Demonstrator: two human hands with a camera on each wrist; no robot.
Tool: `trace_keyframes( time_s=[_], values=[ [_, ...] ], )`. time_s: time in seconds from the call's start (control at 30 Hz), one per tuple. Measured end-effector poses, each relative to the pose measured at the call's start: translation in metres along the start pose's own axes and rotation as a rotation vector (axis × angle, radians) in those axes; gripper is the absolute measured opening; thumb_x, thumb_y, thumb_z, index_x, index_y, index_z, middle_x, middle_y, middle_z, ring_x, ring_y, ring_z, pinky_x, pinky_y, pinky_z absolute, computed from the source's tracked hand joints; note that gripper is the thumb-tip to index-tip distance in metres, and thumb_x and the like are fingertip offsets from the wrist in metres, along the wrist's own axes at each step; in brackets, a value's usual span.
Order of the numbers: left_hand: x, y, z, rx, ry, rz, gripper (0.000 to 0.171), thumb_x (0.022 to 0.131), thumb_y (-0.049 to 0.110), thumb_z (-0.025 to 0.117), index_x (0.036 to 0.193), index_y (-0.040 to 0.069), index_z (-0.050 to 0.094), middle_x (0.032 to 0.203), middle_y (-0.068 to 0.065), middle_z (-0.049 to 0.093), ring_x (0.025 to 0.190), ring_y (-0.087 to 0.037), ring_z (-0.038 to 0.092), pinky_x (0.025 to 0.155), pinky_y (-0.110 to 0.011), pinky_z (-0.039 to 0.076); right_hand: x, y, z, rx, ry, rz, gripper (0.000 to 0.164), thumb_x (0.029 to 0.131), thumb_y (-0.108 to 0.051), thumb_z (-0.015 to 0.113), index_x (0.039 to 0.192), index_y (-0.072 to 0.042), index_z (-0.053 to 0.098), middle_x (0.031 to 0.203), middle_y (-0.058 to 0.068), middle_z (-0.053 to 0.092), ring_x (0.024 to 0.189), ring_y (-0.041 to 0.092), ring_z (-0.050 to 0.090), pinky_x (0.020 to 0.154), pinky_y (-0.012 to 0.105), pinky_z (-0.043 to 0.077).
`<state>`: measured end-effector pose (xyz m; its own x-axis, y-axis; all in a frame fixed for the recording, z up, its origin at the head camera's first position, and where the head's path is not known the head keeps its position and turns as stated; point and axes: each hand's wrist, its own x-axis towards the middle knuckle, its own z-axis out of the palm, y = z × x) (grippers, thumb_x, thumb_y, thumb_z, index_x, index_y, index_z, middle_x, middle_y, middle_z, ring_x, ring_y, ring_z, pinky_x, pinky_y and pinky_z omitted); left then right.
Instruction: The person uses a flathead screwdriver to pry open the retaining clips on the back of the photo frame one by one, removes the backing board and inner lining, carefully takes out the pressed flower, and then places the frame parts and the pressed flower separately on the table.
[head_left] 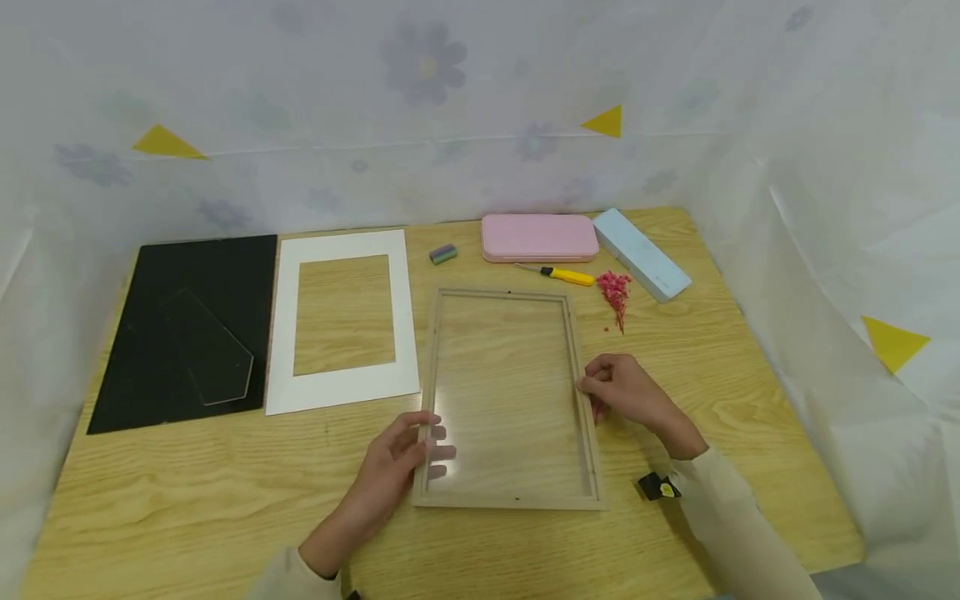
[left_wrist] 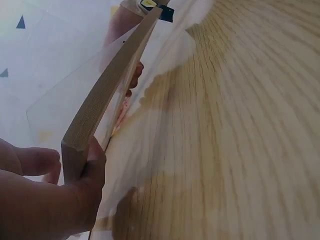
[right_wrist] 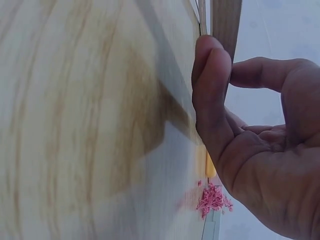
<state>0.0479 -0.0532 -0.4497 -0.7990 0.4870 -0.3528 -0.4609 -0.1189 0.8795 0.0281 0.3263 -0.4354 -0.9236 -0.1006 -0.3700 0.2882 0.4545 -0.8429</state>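
Observation:
A light wooden picture frame [head_left: 510,502] with a clear pane [head_left: 510,375] is held just above the table by both hands. My left hand [head_left: 378,471] grips its left side near the lower corner, and fingers show through the pane. At the right side, my right hand [head_left: 633,392] pinches the rail between thumb and fingers. The left wrist view shows the frame [left_wrist: 107,92] raised and tilted off the wood. In the right wrist view, fingertips press the underside of the rail [right_wrist: 227,30]. Something pink [head_left: 597,408], partly hidden, lies under the right hand.
To the left lie a white mat [head_left: 341,387] and a black backing board [head_left: 217,275] with a stand flap. Behind the frame are a small roll [head_left: 443,254], pink case [head_left: 538,237], yellow screwdriver [head_left: 570,276], pale blue box [head_left: 641,254] and pink dried flowers [head_left: 615,289]. White curtains surround the table.

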Motion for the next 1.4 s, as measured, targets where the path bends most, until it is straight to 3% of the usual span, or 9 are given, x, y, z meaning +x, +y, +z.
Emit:
trace_keyframes(
  time_s=[0.1, 0.23, 0.37, 0.5, 0.67, 0.83, 1.03, 1.27, 1.4],
  values=[
    [-0.001, 0.002, 0.002, 0.141, 0.055, 0.06, 0.029, 0.101, 0.0, 0.05, 0.129, 0.0, 0.059, 0.134, -0.018, 0.055, 0.119, -0.024, 0.059, 0.095, -0.035, 0.052, -0.002, -0.001, -0.001, -0.005, 0.007, -0.001, 0.025, 0.097, -0.008, 0.063, 0.108, 0.014, 0.058, 0.076, 0.012, 0.069, 0.053, 0.025, 0.064, 0.051, 0.038, 0.056],
    [-0.003, 0.006, 0.003, 0.353, 0.157, 0.105, 0.029, 0.101, 0.006, 0.05, 0.119, 0.013, 0.072, 0.138, -0.009, 0.05, 0.127, -0.022, 0.044, 0.105, -0.04, 0.037, -0.005, 0.0, -0.002, -0.012, 0.01, -0.009, 0.025, 0.098, -0.007, 0.062, 0.11, 0.014, 0.057, 0.076, 0.012, 0.068, 0.054, 0.026, 0.064, 0.052, 0.04, 0.056],
    [-0.005, 0.009, 0.006, 0.455, 0.179, 0.155, 0.021, 0.102, 0.021, 0.059, 0.115, 0.015, 0.074, 0.129, -0.007, 0.048, 0.113, -0.021, 0.049, 0.097, -0.038, 0.042, -0.006, 0.001, -0.004, -0.022, 0.007, -0.019, 0.026, 0.097, -0.007, 0.062, 0.111, 0.014, 0.056, 0.076, 0.013, 0.068, 0.055, 0.026, 0.065, 0.053, 0.04, 0.056],
    [-0.003, 0.015, 0.01, 0.401, 0.066, 0.194, 0.029, 0.097, 0.02, 0.067, 0.119, 0.002, 0.066, 0.104, -0.012, 0.068, 0.082, -0.021, 0.067, 0.073, -0.028, 0.054, -0.006, -0.001, -0.006, -0.049, 0.015, -0.024, 0.023, 0.097, -0.007, 0.063, 0.108, 0.013, 0.058, 0.076, 0.013, 0.068, 0.055, 0.024, 0.065, 0.053, 0.038, 0.056],
    [-0.005, 0.021, 0.013, 0.24, -0.097, 0.122, 0.032, 0.102, 0.007, 0.056, 0.127, -0.011, 0.045, 0.089, -0.031, 0.07, 0.063, -0.023, 0.072, 0.058, -0.037, 0.059, -0.007, 0.0, -0.007, -0.045, 0.023, -0.02, 0.024, 0.096, -0.006, 0.063, 0.108, 0.013, 0.058, 0.076, 0.013, 0.068, 0.055, 0.023, 0.065, 0.054, 0.038, 0.056],
    [-0.006, 0.022, 0.008, 0.274, -0.047, 0.123, 0.027, 0.102, 0.003, 0.053, 0.126, -0.007, 0.047, 0.085, -0.024, 0.073, 0.061, -0.024, 0.071, 0.056, -0.034, 0.058, -0.01, 0.005, -0.008, -0.059, 0.041, -0.025, 0.024, 0.096, -0.007, 0.063, 0.107, 0.013, 0.059, 0.076, 0.013, 0.068, 0.055, 0.025, 0.065, 0.053, 0.038, 0.056],
    [-0.009, 0.021, -0.002, 0.383, 0.087, 0.148, 0.022, 0.099, 0.006, 0.061, 0.12, 0.0, 0.057, 0.064, -0.012, 0.062, 0.048, -0.007, 0.046, 0.047, -0.019, 0.037, -0.016, 0.013, -0.012, -0.085, 0.067, -0.014, 0.024, 0.095, -0.008, 0.064, 0.107, 0.013, 0.059, 0.078, 0.013, 0.069, 0.055, 0.025, 0.065, 0.053, 0.036, 0.055],
    [-0.012, 0.018, -0.009, 0.298, 0.095, 0.182, 0.027, 0.098, 0.006, 0.062, 0.12, -0.007, 0.053, 0.081, -0.023, 0.072, 0.061, -0.019, 0.07, 0.058, -0.031, 0.057, -0.033, 0.02, -0.021, -0.18, 0.078, -0.004, 0.024, 0.097, -0.012, 0.063, 0.107, 0.01, 0.062, 0.077, 0.009, 0.067, 0.057, 0.022, 0.064, 0.054, 0.033, 0.054],
    [-0.012, 0.015, -0.012, 0.25, 0.056, 0.201, 0.028, 0.099, 0.002, 0.059, 0.121, -0.012, 0.048, 0.083, -0.028, 0.071, 0.06, -0.023, 0.072, 0.056, -0.037, 0.058, -0.05, 0.025, -0.031, -0.226, 0.079, -0.005, 0.025, 0.098, -0.012, 0.062, 0.109, 0.011, 0.061, 0.079, 0.008, 0.067, 0.057, 0.021, 0.064, 0.054, 0.033, 0.053]
  ],
)
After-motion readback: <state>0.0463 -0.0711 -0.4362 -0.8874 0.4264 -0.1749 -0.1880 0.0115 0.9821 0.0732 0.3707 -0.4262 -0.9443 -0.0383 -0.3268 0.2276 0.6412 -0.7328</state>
